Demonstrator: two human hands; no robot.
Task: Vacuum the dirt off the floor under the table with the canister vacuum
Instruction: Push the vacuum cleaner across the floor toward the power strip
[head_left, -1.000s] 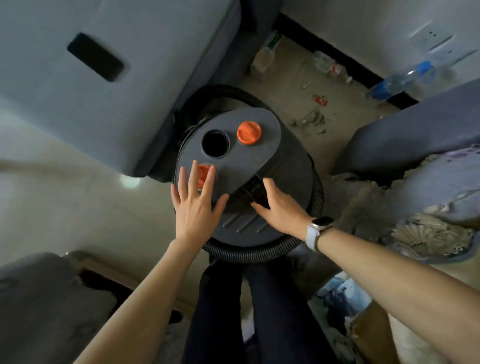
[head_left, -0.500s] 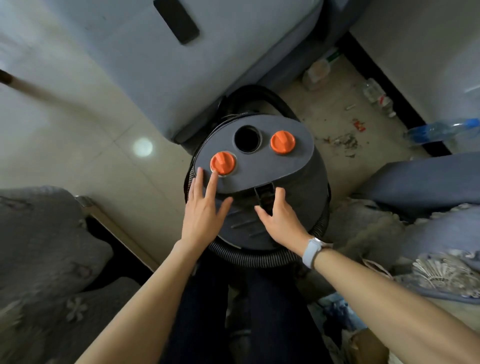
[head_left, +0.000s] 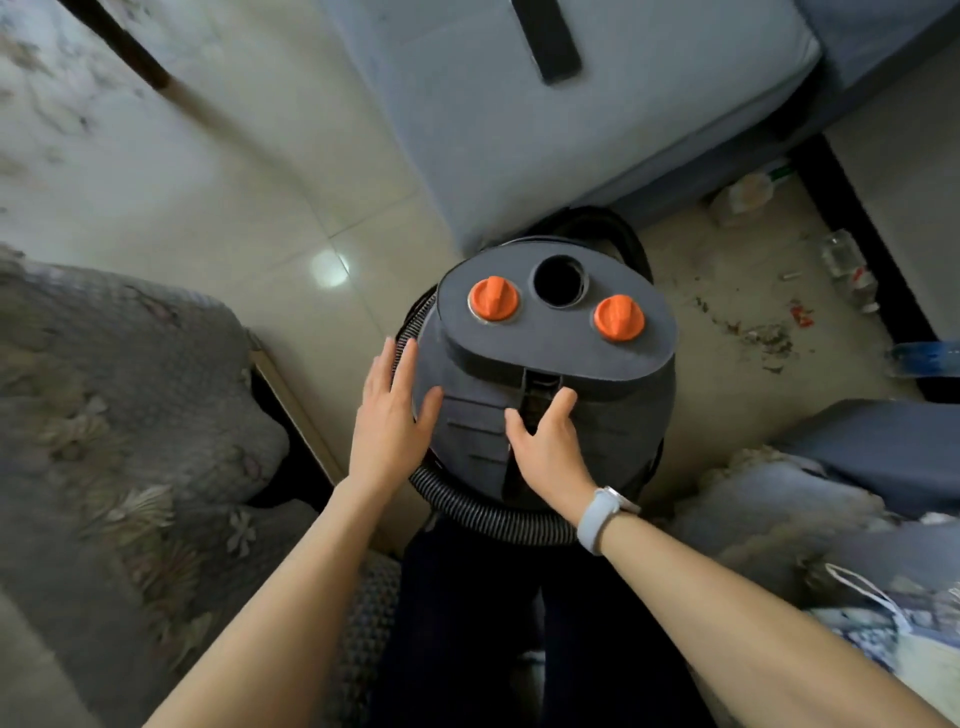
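The dark grey canister vacuum (head_left: 613, 426) stands on the floor in front of my legs. Its flat top has two orange knobs (head_left: 493, 300) and a round hole (head_left: 559, 280) between them. A black ribbed hose (head_left: 483, 514) coils around its base. My left hand (head_left: 387, 421) lies flat with straight fingers against the canister's left side. My right hand (head_left: 545, 441) rests on the front of the body, its fingers at the black latch (head_left: 537, 387) below the lid. Dirt and scraps (head_left: 763, 338) lie on the floor to the right of the vacuum.
A grey-blue sofa (head_left: 571, 119) stands behind the vacuum, a patterned cushioned seat (head_left: 130, 415) at the left, more upholstery and cloth (head_left: 857, 493) at the right. Plastic bottles (head_left: 847, 265) lie near the black skirting. Pale tile floor (head_left: 311, 218) stretches to the left.
My left hand slid from the lid near the orange knob down to the canister's left side. The right hand stayed by the latch. The view swung right to left.
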